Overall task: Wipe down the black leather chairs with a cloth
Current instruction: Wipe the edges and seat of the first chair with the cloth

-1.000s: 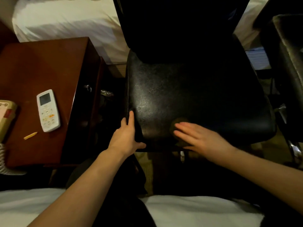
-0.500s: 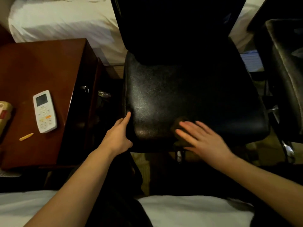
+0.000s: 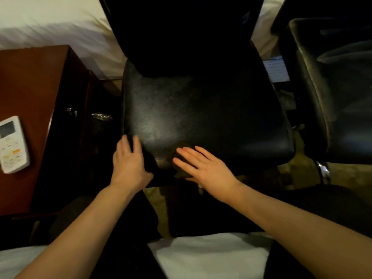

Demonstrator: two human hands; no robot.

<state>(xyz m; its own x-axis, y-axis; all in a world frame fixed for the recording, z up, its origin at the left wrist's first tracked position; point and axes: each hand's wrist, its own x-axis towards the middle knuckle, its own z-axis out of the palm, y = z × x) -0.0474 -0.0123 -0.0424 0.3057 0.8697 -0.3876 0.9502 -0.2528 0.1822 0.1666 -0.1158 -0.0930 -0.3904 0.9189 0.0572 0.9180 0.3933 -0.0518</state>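
right hand (image 3: 203, 168) flat, fingers straight, pressing a dark cloth (image 3: 179, 158) onto the front edge of the black chair seat (image 3: 201, 117). left hand (image 3: 128, 160) lies open on the seat's front-left corner, steadying it. i'd say early: seat only partly wiped, backrest and second chair (image 3: 338, 97) on my right look untouched.

The chair (image 3: 201, 117) wears black leather with a fine speckled grain, shining grey where light hits. The cloth (image 3: 180, 158) is dark olive-brown. The bench (image 3: 40, 81) is reddish-brown wood; on it a white remote (image 3: 12, 144) with grey screen and orange button. White bedding (image 3: 50, 31) lies behind.
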